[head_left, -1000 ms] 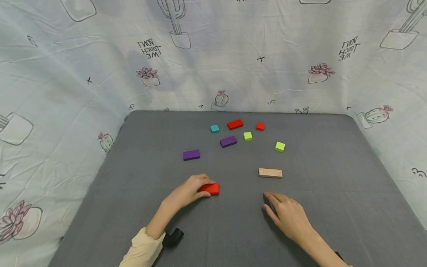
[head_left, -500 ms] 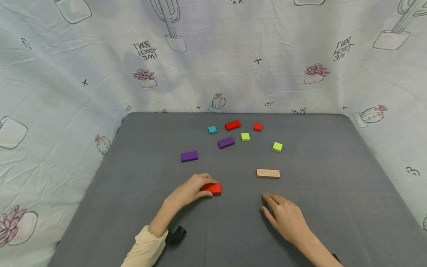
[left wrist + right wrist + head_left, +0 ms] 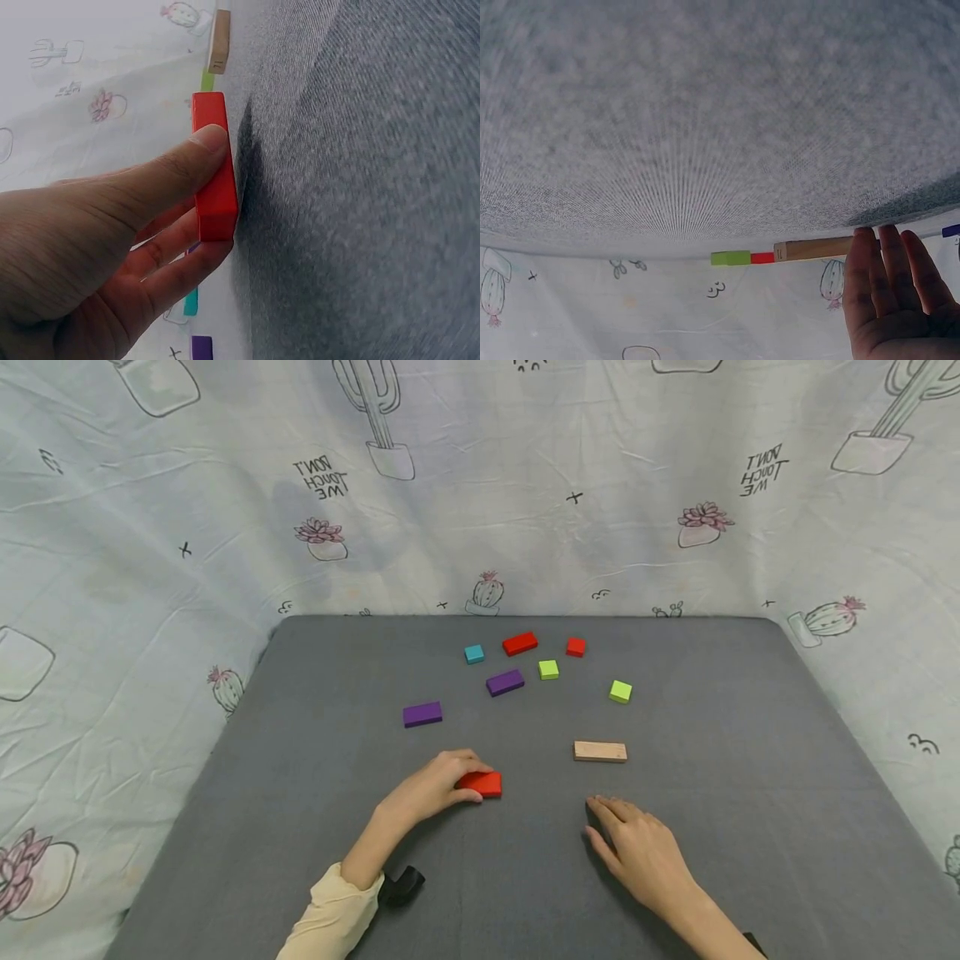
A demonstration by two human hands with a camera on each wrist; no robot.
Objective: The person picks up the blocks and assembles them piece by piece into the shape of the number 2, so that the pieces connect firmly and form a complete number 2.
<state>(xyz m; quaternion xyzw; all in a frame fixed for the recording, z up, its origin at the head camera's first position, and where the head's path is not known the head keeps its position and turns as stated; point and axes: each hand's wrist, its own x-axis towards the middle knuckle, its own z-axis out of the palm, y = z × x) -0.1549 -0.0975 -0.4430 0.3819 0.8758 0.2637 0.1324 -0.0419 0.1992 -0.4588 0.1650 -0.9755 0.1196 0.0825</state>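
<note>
Behind and beside the worktop (image 3: 480, 902) spreads a pale cloth (image 3: 450, 510) printed with potted cacti, and the worktop's own surface is dark grey. A cream sleeve (image 3: 333, 910) covers the person's left forearm. The right hand (image 3: 641, 847) is low over the near part of the worktop, its fingers released and loosely extended. The left hand (image 3: 435, 787) grasps a red block (image 3: 487, 785), thumb on one side and fingers on the other; the block is left of the right hand, and whether it touches the worktop cannot be told. Just beyond the right hand lies a wooden block (image 3: 600, 752). Farther off are a purple block (image 3: 422, 714), a second purple block (image 3: 505, 682) and a far red block (image 3: 520, 644). Smallest are two lime blocks (image 3: 620, 692), well apart, a small red block (image 3: 575, 647) and a blue block (image 3: 474, 654).
</note>
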